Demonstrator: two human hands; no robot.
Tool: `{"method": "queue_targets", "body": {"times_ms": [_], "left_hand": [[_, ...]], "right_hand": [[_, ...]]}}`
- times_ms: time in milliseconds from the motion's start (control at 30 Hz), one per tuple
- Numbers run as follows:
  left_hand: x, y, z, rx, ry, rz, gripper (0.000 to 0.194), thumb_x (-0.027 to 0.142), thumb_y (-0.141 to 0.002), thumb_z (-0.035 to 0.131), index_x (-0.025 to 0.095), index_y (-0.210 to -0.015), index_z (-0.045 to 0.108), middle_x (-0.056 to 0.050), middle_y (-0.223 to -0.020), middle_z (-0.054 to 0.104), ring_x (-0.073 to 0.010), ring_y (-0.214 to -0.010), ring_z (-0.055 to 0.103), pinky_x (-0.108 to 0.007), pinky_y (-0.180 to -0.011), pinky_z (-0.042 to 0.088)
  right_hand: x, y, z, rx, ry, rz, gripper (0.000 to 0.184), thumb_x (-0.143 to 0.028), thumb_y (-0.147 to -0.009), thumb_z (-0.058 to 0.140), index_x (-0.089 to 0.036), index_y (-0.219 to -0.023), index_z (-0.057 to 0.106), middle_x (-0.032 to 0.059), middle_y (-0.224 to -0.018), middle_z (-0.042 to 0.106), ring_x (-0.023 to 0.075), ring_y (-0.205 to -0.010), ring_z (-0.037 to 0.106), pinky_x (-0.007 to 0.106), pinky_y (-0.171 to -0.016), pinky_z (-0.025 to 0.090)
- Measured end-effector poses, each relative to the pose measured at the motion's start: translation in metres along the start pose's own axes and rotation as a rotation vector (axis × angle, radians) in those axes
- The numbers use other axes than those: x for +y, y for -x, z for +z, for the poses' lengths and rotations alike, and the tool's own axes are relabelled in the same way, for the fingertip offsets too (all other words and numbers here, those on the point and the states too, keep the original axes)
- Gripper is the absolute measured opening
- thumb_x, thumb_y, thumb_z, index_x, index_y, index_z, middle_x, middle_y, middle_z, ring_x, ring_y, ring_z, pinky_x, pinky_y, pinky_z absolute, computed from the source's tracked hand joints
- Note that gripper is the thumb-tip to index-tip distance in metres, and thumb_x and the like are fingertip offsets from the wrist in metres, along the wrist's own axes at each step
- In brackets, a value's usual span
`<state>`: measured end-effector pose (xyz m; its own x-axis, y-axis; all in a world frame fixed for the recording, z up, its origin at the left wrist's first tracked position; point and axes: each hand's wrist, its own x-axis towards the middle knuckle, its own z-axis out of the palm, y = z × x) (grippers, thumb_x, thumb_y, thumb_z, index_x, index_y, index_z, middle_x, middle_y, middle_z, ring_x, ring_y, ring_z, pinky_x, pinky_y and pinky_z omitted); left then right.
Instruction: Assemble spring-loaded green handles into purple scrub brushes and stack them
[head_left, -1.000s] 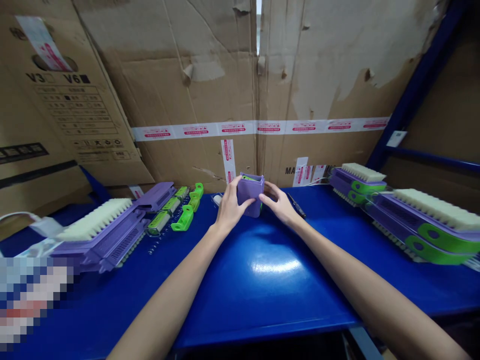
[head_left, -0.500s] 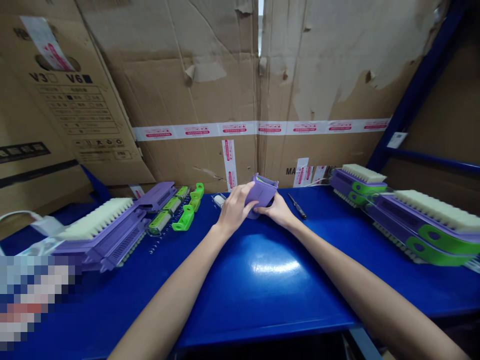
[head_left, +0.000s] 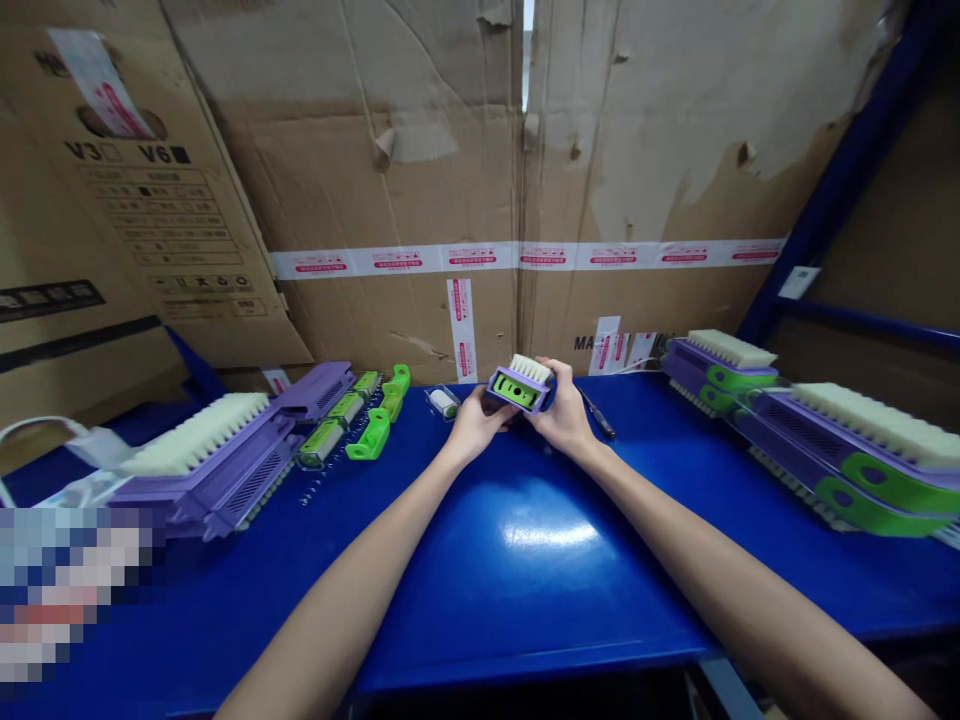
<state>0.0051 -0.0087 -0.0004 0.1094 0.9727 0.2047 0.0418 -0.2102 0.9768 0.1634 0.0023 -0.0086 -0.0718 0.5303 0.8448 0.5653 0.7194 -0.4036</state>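
Both hands hold one purple brush (head_left: 520,386) above the far middle of the blue table (head_left: 525,560). Its end faces me, showing a green insert, and its white bristles point up. My left hand (head_left: 474,424) grips the brush's left side from below, fingers closed on it. My right hand (head_left: 564,412) wraps its right side. A small clear piece with a white core (head_left: 444,402) lies just left of my left hand. A dark screwdriver (head_left: 598,414) lies just right of my right hand.
Purple brush bodies with white bristles (head_left: 202,462) lie stacked at the left, beside green handles (head_left: 369,437) and green-and-grey inserts (head_left: 335,422). Finished purple and green brushes (head_left: 817,435) are lined up at the right. Cardboard boxes (head_left: 465,180) wall the back. A blue rack post (head_left: 832,180) rises at right.
The brush was turned over in both hands: a second ago its purple back faced me, now its end with the green insert faces me and the bristles point up.
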Motion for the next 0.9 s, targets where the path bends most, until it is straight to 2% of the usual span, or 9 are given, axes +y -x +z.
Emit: {"method": "queue_targets", "body": {"times_ms": [33,100,200,333,467,567,767,833,900], "left_hand": [[0.002,0.001,0.002,-0.040,0.112,-0.080,0.025,0.026,-0.076,0.064,0.015,-0.098,0.056,-0.010,-0.087,0.066,-0.0216,-0.074,0.066,-0.044,-0.075,0.055],[0.006,0.002,0.007,-0.040,0.330,-0.196,0.014,0.019,-0.081,0.053,0.015,-0.095,0.057,-0.009,-0.084,0.067,-0.0199,-0.071,0.066,-0.046,-0.076,0.056],[0.010,0.002,0.011,0.032,0.559,-0.319,0.018,0.016,-0.084,0.040,0.015,-0.093,0.056,-0.010,-0.080,0.067,-0.0200,-0.071,0.066,-0.049,-0.078,0.055],[0.011,0.003,0.010,0.047,0.643,-0.422,0.023,0.021,-0.085,0.034,0.013,-0.093,0.054,-0.012,-0.077,0.066,-0.0227,-0.072,0.066,-0.051,-0.079,0.053],[0.011,0.005,0.008,-0.041,0.615,-0.431,0.027,0.025,-0.086,0.033,0.013,-0.099,0.054,-0.012,-0.081,0.067,-0.0246,-0.076,0.067,-0.050,-0.082,0.052],[0.011,0.004,0.007,-0.059,0.593,-0.422,0.025,0.026,-0.087,0.035,0.014,-0.097,0.054,-0.011,-0.082,0.067,-0.0240,-0.077,0.068,-0.049,-0.082,0.052],[0.009,0.002,0.004,-0.028,0.568,-0.433,0.020,0.028,-0.087,0.036,0.016,-0.094,0.051,-0.010,-0.078,0.065,-0.0234,-0.076,0.067,-0.049,-0.078,0.053],[0.009,0.002,0.004,-0.037,0.566,-0.445,0.023,0.029,-0.088,0.035,0.016,-0.096,0.051,-0.011,-0.080,0.065,-0.0239,-0.076,0.067,-0.048,-0.077,0.053],[0.010,0.003,0.005,-0.054,0.566,-0.454,0.025,0.032,-0.089,0.036,0.015,-0.100,0.052,-0.012,-0.085,0.065,-0.0246,-0.078,0.067,-0.047,-0.076,0.054]], "right_hand": [[0.001,-0.001,-0.003,0.011,0.063,-0.057,0.061,-0.018,-0.066,0.059,-0.021,-0.123,0.037,0.0151,-0.123,0.054,0.0288,-0.114,0.053,0.049,-0.096,0.043],[0.002,-0.004,-0.009,0.003,0.242,-0.184,0.055,-0.015,-0.069,0.056,-0.021,-0.122,0.040,0.0138,-0.124,0.055,0.0304,-0.122,0.047,0.056,-0.104,0.032],[0.005,-0.009,-0.019,-0.019,0.492,-0.368,0.043,-0.008,-0.077,0.049,-0.023,-0.117,0.048,0.0094,-0.130,0.055,0.0278,-0.128,0.041,0.060,-0.111,0.014],[0.005,-0.012,-0.024,-0.046,0.662,-0.601,0.032,-0.013,-0.086,0.050,-0.031,-0.112,0.053,0.0020,-0.131,0.056,0.0230,-0.127,0.041,0.062,-0.111,0.005],[0.000,-0.014,-0.022,0.041,0.796,-0.730,0.028,-0.018,-0.087,0.053,-0.033,-0.110,0.054,0.0013,-0.129,0.058,0.0207,-0.126,0.041,0.059,-0.111,0.006],[-0.002,-0.015,-0.023,0.086,0.869,-0.756,0.025,-0.020,-0.087,0.054,-0.032,-0.109,0.056,0.0026,-0.126,0.060,0.0210,-0.124,0.042,0.057,-0.111,0.009],[0.001,-0.016,-0.025,0.093,0.883,-0.804,0.026,-0.021,-0.087,0.054,-0.034,-0.109,0.057,0.0003,-0.126,0.060,0.0199,-0.124,0.042,0.055,-0.110,0.006],[0.000,-0.016,-0.023,0.085,0.860,-0.734,0.025,-0.020,-0.087,0.053,-0.033,-0.109,0.057,0.0018,-0.125,0.061,0.0208,-0.123,0.043,0.054,-0.110,0.007],[-0.002,-0.016,-0.021,0.063,0.835,-0.590,0.028,-0.018,-0.087,0.052,-0.031,-0.111,0.058,0.0048,-0.124,0.060,0.0230,-0.122,0.043,0.055,-0.109,0.010]]}}
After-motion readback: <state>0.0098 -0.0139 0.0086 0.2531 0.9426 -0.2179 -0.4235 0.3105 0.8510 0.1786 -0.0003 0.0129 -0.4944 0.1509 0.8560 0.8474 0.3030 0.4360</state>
